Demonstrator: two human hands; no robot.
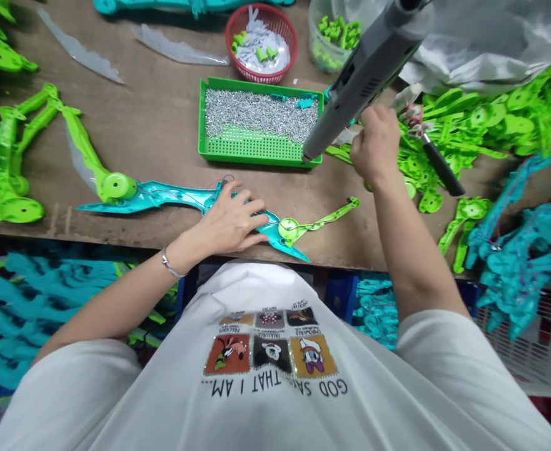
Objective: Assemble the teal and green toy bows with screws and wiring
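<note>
My left hand [235, 216] lies across a teal plastic shell [176, 194], fingers bent over its middle and pressing it to the table. Thin wires run along the shell. Lime green jointed arms with round hubs are at both ends, the left hub [116, 186] and the right hub [288, 230]. My right hand [377, 144] is closed at the edge of a pile of lime green parts [463, 119]; whatever is in its fingers is hidden. A grey pen-shaped power tool [364, 75] hangs in front of that hand, its tip over the corner of a green tray [261, 156].
Small silver screws [256, 113] fill much of the tray. Behind stand a red basket [262, 76] and a clear tub [320, 47]. A black-handled tool [442, 164] lies right. Teal parts [529, 250] hang over the table's right edge; lime assemblies [12, 150] lie left.
</note>
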